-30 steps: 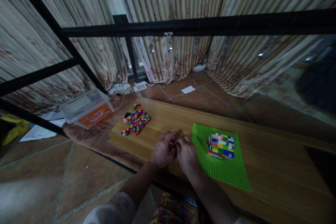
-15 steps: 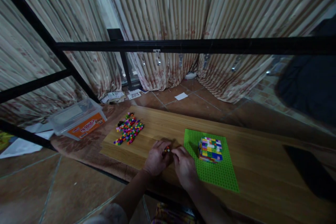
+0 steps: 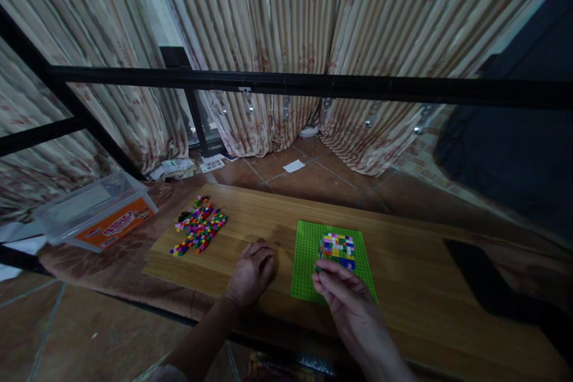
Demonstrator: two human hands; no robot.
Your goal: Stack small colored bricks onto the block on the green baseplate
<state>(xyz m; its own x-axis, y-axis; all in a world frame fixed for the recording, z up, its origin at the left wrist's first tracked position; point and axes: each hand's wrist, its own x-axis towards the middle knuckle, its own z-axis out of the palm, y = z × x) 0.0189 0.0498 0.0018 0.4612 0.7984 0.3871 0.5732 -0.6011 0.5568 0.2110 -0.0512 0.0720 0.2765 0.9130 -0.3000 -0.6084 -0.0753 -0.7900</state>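
A wooden board (image 3: 403, 262) lies in front of me. On it is a green studded baseplate (image 3: 305, 262) with a many-coloured brick block (image 3: 338, 249) built on it. My right hand (image 3: 342, 292) is over the near part of the baseplate, just below the block, fingers pinched on something small I cannot make out. My left hand (image 3: 251, 271) rests on the board left of the baseplate, fingers curled under. A heap of loose coloured bricks (image 3: 198, 231) lies at the board's left end.
A clear plastic box (image 3: 94, 215) with an orange label sits on the floor to the left. A black metal frame bar (image 3: 313, 85) crosses the view. Striped curtains (image 3: 290, 24) hang behind. Papers (image 3: 293, 165) lie on the tiled floor. A dark object (image 3: 510, 149) is at right.
My hands were together left of the baseplate, holding small bricks. They have parted: the right hand moved right over the baseplate, the left stayed on the board. The camera view shifted right.
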